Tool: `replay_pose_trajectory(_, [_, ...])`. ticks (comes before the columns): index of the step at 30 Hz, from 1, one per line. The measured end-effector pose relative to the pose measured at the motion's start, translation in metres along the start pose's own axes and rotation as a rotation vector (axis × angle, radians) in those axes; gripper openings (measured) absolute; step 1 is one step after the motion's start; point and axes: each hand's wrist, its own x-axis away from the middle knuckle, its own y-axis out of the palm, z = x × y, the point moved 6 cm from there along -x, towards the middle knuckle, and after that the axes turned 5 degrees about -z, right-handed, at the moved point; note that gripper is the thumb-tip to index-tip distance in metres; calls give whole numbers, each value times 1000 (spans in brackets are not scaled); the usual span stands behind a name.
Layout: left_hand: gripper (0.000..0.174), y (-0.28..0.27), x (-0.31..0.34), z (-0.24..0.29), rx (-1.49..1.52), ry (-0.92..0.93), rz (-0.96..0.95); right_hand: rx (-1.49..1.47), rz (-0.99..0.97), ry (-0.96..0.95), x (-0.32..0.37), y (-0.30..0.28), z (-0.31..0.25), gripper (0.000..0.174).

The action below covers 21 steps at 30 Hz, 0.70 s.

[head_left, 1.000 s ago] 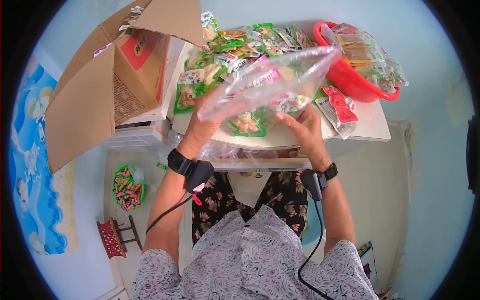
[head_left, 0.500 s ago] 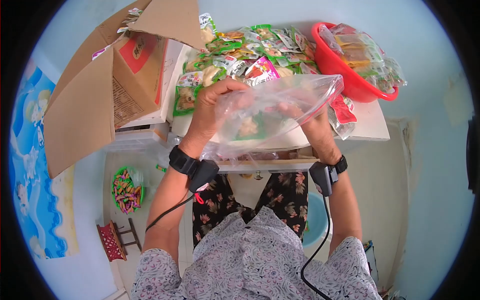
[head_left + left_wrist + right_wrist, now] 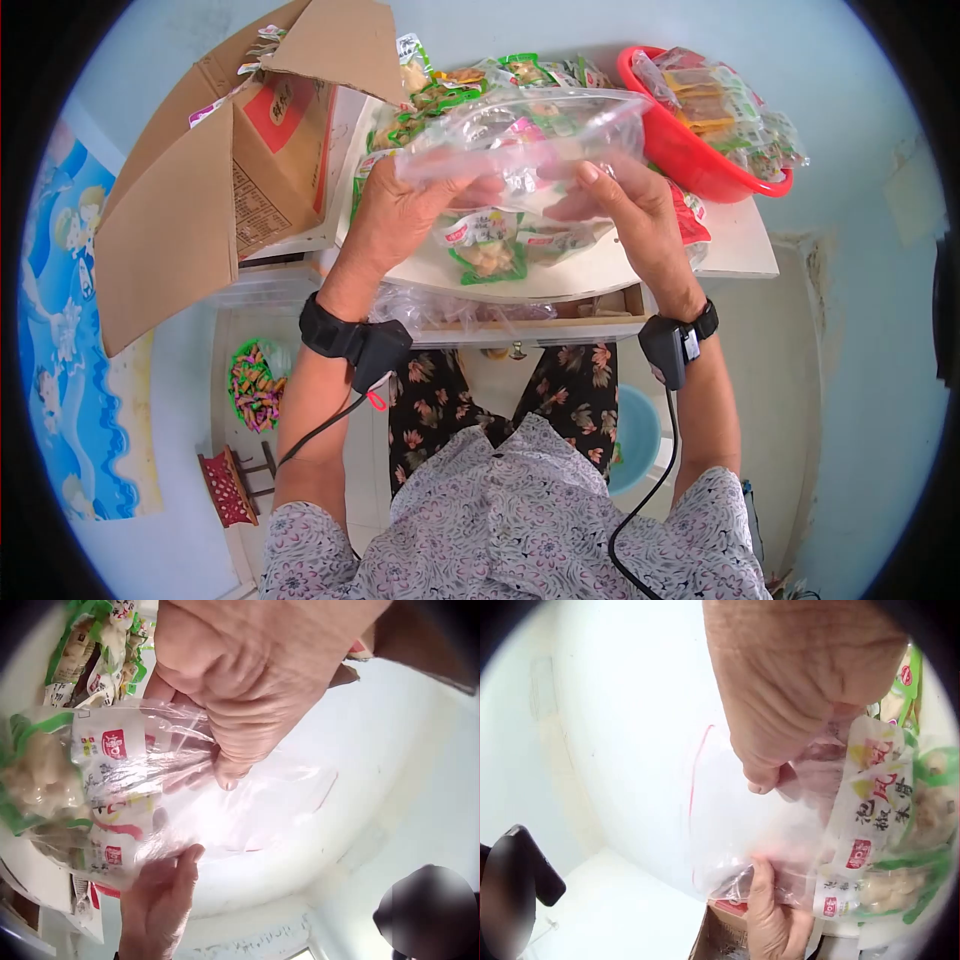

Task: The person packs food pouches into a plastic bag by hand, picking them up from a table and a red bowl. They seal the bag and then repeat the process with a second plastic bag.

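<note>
Together, two hands grip one clear bag.

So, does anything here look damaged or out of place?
Two small things: a wall patch to the right of the table looks chipped, its paint seemingly flaked, and packets jut over the rim of the red basin, as if it were overfilled.

You hold the clear bag, right hand at top, left hand at bottom; 2 packets show at right, a box lower left.
</note>
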Motion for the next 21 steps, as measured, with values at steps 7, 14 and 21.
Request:
replay_pose_trajectory(7, [33,-3,-2,-13,47,-258,42,20,31,160,-11,-11,22,36])
replay_pose_trajectory(14, [62,-16,1,-41,-38,-377,81,141,-22,374,-7,-21,53,31])
replay_pose_trajectory(21, [91,-24,10,-48,-380,-245,218,188,-57,399,-7,-21,70,26])
